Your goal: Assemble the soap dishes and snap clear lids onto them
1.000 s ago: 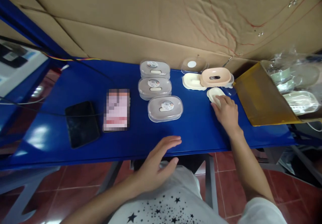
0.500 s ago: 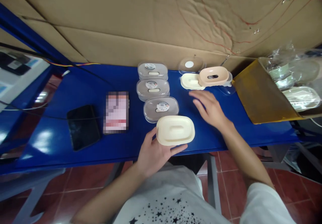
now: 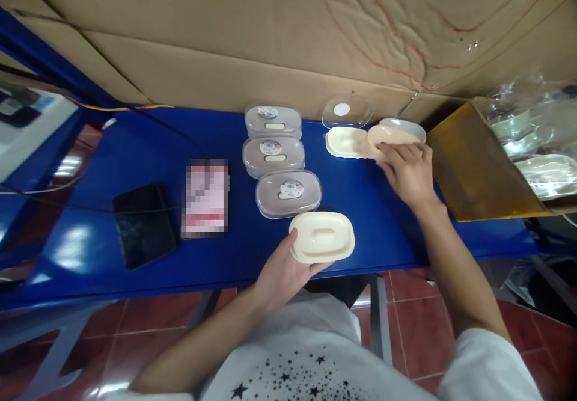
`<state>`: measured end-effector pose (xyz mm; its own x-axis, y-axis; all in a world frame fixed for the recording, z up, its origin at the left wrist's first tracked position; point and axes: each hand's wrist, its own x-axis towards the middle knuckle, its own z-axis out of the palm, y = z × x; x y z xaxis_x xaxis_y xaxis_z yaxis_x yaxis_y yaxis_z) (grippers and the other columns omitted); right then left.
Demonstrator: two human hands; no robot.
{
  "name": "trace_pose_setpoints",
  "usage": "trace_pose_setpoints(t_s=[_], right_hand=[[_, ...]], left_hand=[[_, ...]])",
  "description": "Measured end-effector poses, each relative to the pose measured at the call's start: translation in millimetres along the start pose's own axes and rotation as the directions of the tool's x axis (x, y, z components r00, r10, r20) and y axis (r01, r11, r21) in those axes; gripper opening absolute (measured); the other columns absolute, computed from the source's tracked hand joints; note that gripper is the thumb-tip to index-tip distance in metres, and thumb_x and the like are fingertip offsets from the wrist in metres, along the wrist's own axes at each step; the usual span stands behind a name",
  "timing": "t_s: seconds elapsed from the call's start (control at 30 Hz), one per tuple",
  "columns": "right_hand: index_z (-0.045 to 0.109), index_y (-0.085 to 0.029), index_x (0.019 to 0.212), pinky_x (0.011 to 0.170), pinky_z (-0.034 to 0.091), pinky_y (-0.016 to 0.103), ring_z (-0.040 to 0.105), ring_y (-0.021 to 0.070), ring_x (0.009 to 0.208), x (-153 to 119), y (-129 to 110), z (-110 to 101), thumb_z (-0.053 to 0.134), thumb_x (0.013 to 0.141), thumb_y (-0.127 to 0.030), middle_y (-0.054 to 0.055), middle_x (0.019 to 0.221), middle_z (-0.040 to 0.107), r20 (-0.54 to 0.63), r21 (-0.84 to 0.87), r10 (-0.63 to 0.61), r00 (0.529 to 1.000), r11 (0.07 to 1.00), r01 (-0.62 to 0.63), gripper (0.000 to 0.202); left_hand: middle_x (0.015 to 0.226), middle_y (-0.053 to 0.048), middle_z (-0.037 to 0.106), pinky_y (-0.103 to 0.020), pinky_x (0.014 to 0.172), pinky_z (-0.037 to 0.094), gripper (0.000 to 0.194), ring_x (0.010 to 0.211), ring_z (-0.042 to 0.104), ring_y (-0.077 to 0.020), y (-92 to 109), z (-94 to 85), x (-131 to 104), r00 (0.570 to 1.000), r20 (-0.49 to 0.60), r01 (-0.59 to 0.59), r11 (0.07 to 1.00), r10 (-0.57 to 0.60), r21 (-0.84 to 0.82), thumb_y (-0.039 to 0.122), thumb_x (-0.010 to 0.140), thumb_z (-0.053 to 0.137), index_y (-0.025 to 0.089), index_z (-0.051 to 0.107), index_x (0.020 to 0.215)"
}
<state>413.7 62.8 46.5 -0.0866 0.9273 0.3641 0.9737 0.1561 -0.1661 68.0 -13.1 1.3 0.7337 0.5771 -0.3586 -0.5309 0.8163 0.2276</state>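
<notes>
My left hand (image 3: 283, 272) holds a cream oval plastic dish (image 3: 323, 237) with a raised bar in its middle, thumb over the left rim and fingers beneath. Farther off, my right hand (image 3: 409, 172) has closed on a peach oval tray (image 3: 383, 134), its fingers covering the near part. That tray overlaps a second cream dish (image 3: 345, 141) lying on the blue table. Behind these lies a clear oval lid (image 3: 358, 112) with a white round sticker. Another clear piece (image 3: 408, 127) shows behind the peach tray.
Several clear-lidded oval boxes (image 3: 274, 193) with labels line the middle of the blue table (image 3: 243, 257). To the left lie a dark tablet-like device (image 3: 143, 226) and a pixelated flat item (image 3: 205, 199). A cardboard box (image 3: 473, 160) holding plastic-wrapped dishes stands at right, against a cardboard wall (image 3: 216, 22).
My right hand has moved right and away from me onto the peach tray and closed on it. The cream dish in my left hand has shifted slightly right.
</notes>
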Motion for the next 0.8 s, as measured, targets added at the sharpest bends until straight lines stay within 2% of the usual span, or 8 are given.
trace_pose_setpoints(t_s=[0.1,0.17,0.23,0.33,0.47,0.57,0.67,0.8], right_hand=[[0.062,-0.037,0.156,0.115,0.054,0.057,0.07,0.0326,0.135,-55,-58,-13,0.068,0.109,-0.042,0.005,0.147,0.075,0.007,0.099,-0.1,0.995,0.99,0.098,0.048],[0.043,-0.046,0.17,0.108,0.058,0.056,0.07,0.0325,0.137,-90,-100,-18,0.071,0.108,-0.034,0.001,0.15,0.074,0.049,0.284,-0.207,0.977,0.941,0.185,0.069],[0.033,-0.046,0.175,0.108,0.06,0.053,0.07,0.0309,0.138,-113,-133,-19,0.069,0.108,-0.028,0.001,0.153,0.072,0.065,0.338,-0.247,0.967,0.917,0.211,0.078],[0.027,-0.039,0.178,0.117,0.056,0.053,0.068,0.0287,0.143,-124,-158,-13,0.065,0.109,-0.02,0.004,0.154,0.072,0.053,0.347,-0.29,0.955,0.903,0.255,0.08],[0.029,-0.033,0.178,0.128,0.048,0.056,0.06,0.027,0.152,-120,-160,-1,0.059,0.111,-0.018,0.005,0.155,0.071,0.079,0.351,-0.363,0.928,0.882,0.315,0.074],[0.047,-0.029,0.169,0.125,0.051,0.056,0.061,0.0274,0.151,-106,-145,1,0.058,0.114,-0.033,0.007,0.152,0.073,0.042,0.449,-0.438,0.898,0.811,0.374,0.056],[0.063,-0.029,0.156,0.115,0.058,0.049,0.07,0.0233,0.139,-74,-124,-3,0.051,0.117,-0.036,0.006,0.142,0.078,-0.058,0.559,-0.429,0.901,0.734,0.385,0.041],[0.065,-0.03,0.154,0.121,0.053,0.054,0.066,0.0264,0.144,-22,-112,-13,0.051,0.116,-0.043,0.007,0.15,0.074,-0.014,0.482,-0.388,0.921,0.805,0.346,0.042]], left_hand=[[0.168,-0.009,0.059,-0.064,0.138,0.029,0.06,0.169,0.035,-0.0369,-3,3.7,5,0.999,0.038,-0.008,1.0,0.007,0.021,0.053,0.113,0.056,0.027,0.054,0.167],[0.168,-0.01,0.059,-0.061,0.139,0.029,0.06,0.168,0.036,-0.0376,-3,6.8,6,0.997,0.068,-0.025,0.999,0.022,0.041,0.058,0.112,0.057,0.024,0.06,0.162],[0.167,-0.012,0.059,-0.059,0.138,0.03,0.065,0.166,0.038,-0.0389,-3,9.2,5,0.994,0.107,-0.032,0.997,0.025,0.067,0.065,0.11,0.057,0.022,0.065,0.157],[0.165,-0.015,0.061,-0.056,0.135,0.035,0.07,0.163,0.043,-0.0408,-3,9.2,2,0.99,0.14,-0.007,0.993,-0.01,0.119,0.071,0.105,0.063,0.019,0.07,0.151],[0.162,-0.013,0.064,-0.048,0.131,0.042,0.064,0.161,0.047,-0.0379,-7,4.1,-2,0.994,0.109,-0.017,0.99,0.001,0.143,0.067,0.103,0.07,0.019,0.073,0.146],[0.159,-0.012,0.067,-0.048,0.13,0.043,0.065,0.159,0.05,-0.0378,-10,1.1,-2,0.995,0.084,-0.073,0.987,0.061,0.145,0.065,0.101,0.074,0.019,0.072,0.146],[0.155,-0.012,0.07,-0.055,0.129,0.045,0.064,0.157,0.052,-0.0406,-13,0.4,0,0.991,0.003,-0.132,0.978,0.134,0.16,0.06,0.099,0.078,0.02,0.071,0.149],[0.151,-0.01,0.073,-0.055,0.133,0.04,0.059,0.16,0.049,-0.0406,-15,1.1,1,0.985,-0.062,-0.151,0.979,0.16,0.134,0.056,0.096,0.081,0.02,0.075,0.142]])
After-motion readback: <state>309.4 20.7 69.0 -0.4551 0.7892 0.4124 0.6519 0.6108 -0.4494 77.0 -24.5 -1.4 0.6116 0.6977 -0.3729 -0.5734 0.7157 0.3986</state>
